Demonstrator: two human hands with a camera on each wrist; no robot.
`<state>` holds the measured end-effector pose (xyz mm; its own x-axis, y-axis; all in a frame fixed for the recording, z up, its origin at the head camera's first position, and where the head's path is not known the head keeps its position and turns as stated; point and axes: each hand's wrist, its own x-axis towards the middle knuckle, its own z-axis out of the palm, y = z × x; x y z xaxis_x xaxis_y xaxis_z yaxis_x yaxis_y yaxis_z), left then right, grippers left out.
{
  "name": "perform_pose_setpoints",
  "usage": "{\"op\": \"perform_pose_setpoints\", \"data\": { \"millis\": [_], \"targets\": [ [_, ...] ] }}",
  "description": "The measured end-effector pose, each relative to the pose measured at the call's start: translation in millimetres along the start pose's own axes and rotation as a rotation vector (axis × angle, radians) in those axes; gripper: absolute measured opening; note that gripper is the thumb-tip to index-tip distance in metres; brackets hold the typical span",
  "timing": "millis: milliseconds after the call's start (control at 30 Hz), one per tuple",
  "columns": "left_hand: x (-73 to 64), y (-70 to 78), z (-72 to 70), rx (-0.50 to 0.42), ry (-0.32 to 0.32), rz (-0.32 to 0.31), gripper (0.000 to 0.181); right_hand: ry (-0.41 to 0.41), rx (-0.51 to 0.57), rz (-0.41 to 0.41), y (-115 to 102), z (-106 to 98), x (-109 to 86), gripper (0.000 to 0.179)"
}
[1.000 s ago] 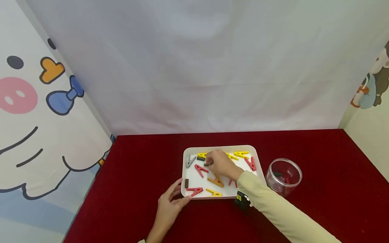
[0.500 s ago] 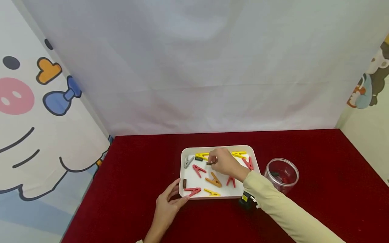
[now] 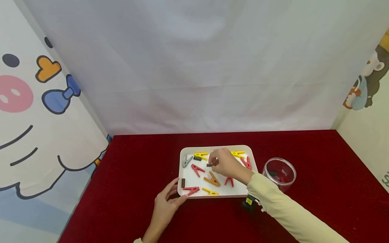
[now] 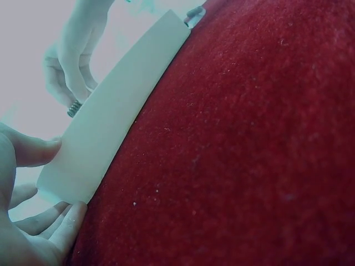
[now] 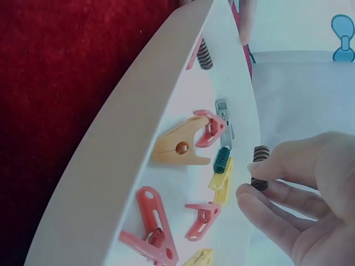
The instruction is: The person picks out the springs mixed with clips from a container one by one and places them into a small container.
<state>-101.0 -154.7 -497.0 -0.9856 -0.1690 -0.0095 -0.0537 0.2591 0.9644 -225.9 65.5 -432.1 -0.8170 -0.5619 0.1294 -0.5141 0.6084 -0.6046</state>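
My right hand (image 3: 228, 164) pinches a dark brown coil spring (image 5: 261, 153) between thumb and fingers, above the white tray (image 3: 189, 179). My left hand (image 3: 164, 206) grips the tray's front left corner, its thumb at the front edge and its fingers along the left side. Spread over the tray are red, yellow, grey and orange clips, among them an orange clip (image 3: 212, 179) and a grey clip (image 3: 187, 161). A second brown spring (image 3: 183, 183) lies by the left wall, and a dark green spring (image 5: 222, 160) lies beside a yellow clip (image 5: 222, 180).
Right of the tray stands a clear round jar (image 3: 287, 186) with green and red springs inside. A dark red cloth (image 3: 146, 162) covers the table. White curtain (image 3: 194, 84) hangs behind it, and cartoon-printed panels flank both sides.
My right hand has drawn slightly right relative to the tray with the brown spring in its fingers, uncovering more of the orange and red clips. My left hand keeps its grip on the corner.
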Motion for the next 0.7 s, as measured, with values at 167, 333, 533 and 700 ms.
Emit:
{"op": "perform_pose_setpoints", "data": {
  "millis": [167,333,533,700],
  "targets": [
    [0.3,-1.0,0.9,-0.003,0.001,0.004,0.062,0.015,0.015,-0.051,-4,-1,-7.6,0.011],
    [0.2,-2.4,1.4,-0.027,-0.008,0.016,0.062,0.036,0.008,-0.135,-7,-1,-15.4,0.011],
    [0.7,-2.5,0.7,-0.025,-0.009,0.018,0.062,0.049,-0.003,-0.147,-6,-4,-21.8,0.013],
    [1.0,-0.7,-1.2,-0.025,-0.017,0.001,0.062,0.049,-0.01,-0.133,-8,-8,-28.7,0.014]
  ]
}}
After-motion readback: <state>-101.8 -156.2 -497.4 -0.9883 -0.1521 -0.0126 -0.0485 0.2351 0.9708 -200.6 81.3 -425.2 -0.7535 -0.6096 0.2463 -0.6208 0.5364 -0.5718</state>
